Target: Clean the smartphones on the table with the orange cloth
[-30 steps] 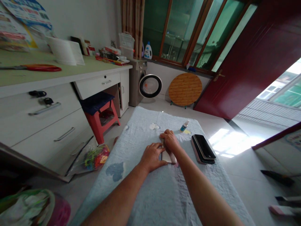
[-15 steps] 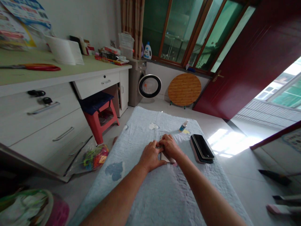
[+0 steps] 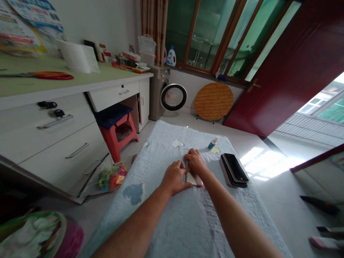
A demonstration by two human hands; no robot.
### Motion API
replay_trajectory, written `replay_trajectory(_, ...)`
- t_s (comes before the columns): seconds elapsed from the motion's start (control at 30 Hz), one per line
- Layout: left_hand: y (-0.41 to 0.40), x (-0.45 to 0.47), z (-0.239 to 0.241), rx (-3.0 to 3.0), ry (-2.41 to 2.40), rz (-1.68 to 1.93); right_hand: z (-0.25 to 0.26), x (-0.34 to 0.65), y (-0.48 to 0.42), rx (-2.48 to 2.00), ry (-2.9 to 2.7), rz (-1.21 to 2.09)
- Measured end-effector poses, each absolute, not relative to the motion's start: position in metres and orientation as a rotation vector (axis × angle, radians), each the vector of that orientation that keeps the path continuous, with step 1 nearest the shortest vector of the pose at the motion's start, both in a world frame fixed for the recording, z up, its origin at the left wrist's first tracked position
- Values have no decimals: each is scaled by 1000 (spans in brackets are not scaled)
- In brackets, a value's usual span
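Observation:
A pale, flat phone (image 3: 191, 178) lies on the bed-like surface covered with a light blue cloth (image 3: 172, 222), its screen not showing. My left hand (image 3: 175, 176) grips it along the left side, thumb by the near end and fingers close to the far part. My right hand (image 3: 195, 162) is bent over the far end and right side, fingers curled and pressed together. Much of the phone is hidden under both hands. Right of them lies a stack of dark phones or tablets (image 3: 234, 169). A small spray bottle (image 3: 212, 144) stands beyond my right hand.
Left stands a white desk (image 3: 53, 118) with red-handled scissors (image 3: 53, 75) and a paper roll (image 3: 76, 59). A red stool (image 3: 115, 143), a plastic bag (image 3: 107, 179) and a pink bin (image 3: 71, 236) are on the floor. Farther off are a washing machine (image 3: 157, 96) and a round wooden tabletop (image 3: 214, 101).
My right hand has slid slightly away toward the phone's far end, a little apart from my left fingers, so more of the phone shows. The whole view has shifted slightly.

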State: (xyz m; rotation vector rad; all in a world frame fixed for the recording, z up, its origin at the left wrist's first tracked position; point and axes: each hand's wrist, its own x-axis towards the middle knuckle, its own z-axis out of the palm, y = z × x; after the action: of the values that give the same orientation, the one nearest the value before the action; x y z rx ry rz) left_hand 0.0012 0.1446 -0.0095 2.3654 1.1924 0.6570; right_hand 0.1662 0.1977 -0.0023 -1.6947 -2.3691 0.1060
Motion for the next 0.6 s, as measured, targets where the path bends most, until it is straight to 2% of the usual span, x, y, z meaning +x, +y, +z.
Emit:
replay_trajectory(0.33, 147, 6, -21, 2295, 1242, 786, -4, 162, 149, -1610, -2387, 164)
replay_trajectory(0.6, 144, 4, -16, 2402, 1263, 671, 8, 151, 101, -1632, -2424, 258)
